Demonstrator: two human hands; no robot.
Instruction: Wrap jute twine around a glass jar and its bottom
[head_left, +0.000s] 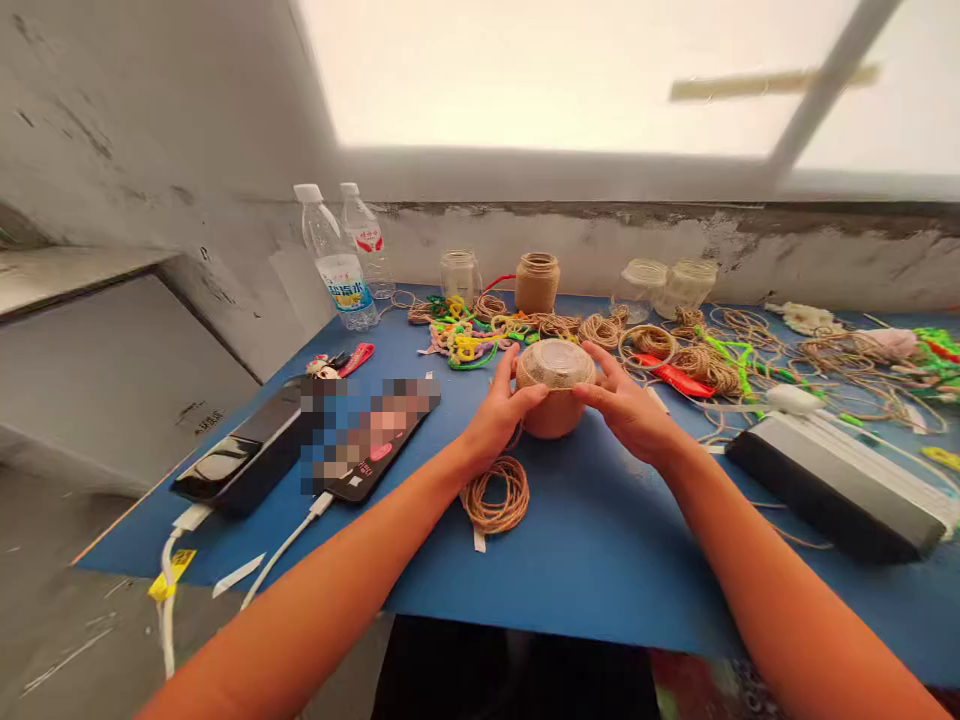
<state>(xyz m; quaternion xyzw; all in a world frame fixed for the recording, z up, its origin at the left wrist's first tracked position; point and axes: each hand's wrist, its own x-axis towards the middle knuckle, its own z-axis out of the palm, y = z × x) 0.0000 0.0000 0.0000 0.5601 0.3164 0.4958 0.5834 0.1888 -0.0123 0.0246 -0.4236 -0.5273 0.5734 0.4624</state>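
Observation:
A glass jar [555, 385] partly wrapped in brown twine stands on the blue table [615, 560], its clear base facing up. My left hand [501, 408] grips its left side, fingers curled round the twine. My right hand [628, 405] holds its right side, thumb and fingers pressed against the rim. A loose coil of twine [496, 495] lies on the table just under my left wrist, with a strand running up towards the jar.
A phone [379, 440] on a cable and a dark power bank [244, 450] lie at left. Two water bottles [341, 260], several jars [537, 282], twine coils [709, 365], coloured cords [469, 340] and a red tool [675, 377] crowd the back. A dark box [832, 480] sits at right.

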